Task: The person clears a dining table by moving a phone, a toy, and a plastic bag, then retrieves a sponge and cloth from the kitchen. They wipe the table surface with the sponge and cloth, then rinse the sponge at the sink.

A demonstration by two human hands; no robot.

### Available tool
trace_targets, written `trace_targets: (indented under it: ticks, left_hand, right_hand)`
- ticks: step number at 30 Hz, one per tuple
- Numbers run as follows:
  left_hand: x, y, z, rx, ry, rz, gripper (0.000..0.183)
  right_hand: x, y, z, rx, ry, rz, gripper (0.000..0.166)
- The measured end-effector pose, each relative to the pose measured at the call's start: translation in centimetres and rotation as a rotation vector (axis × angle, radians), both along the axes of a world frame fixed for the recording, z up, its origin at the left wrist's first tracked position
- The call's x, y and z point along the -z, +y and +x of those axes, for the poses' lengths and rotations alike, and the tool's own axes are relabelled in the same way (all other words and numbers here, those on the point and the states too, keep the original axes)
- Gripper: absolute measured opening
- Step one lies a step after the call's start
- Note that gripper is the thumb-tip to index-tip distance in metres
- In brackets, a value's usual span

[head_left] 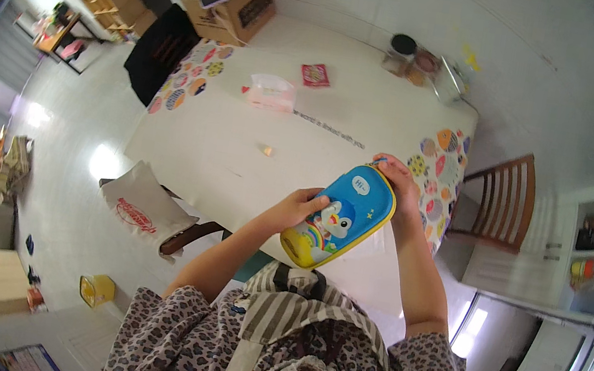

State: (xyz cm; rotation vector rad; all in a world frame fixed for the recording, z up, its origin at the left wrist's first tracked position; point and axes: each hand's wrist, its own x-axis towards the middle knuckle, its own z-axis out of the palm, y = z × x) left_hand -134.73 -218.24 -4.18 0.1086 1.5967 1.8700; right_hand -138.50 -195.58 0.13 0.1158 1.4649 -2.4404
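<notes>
A blue and yellow zippered pencil case (350,208) with a raised cartoon penguin on its face is held tilted over the near edge of the table. My left hand (302,208) grips its left side, the thumb lying across the front beside the penguin. At the top corner, the fingers of my right hand (396,179) pinch a small blue piece, apparently the zipper pull. The case looks closed along its visible edge. Its back and the fingers behind it are hidden.
On the white table (205,142) are a tissue pack (272,93), a red packet (315,75) and a small yellowish scrap (267,150). A cardboard box (243,8) and lidded jars (400,53) stand at the back. Chairs surround it, one wooden slatted (498,200), one bearing a cloth bag (144,211).
</notes>
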Motion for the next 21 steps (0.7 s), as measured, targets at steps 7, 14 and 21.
trace_targets:
  ticks: [7,14,21]
  left_hand:
    - [0.0,-4.2,-4.3,-0.813,-0.185,0.354,0.053]
    - [3.9,-2.1,-8.4,-0.767,-0.179,0.423,0.056]
    - [2.4,6.2,-7.7,-0.590,-0.200,0.218,0.061]
  right_hand:
    - [2.9,-4.5,-1.8,-0.260,-0.059,-0.050,0.074]
    - [6.6,-7.8,-0.4,-0.212,-0.010,0.366,0.078]
    - [6.2,-3.6,2.9,0.116,0.096,0.645,0.081]
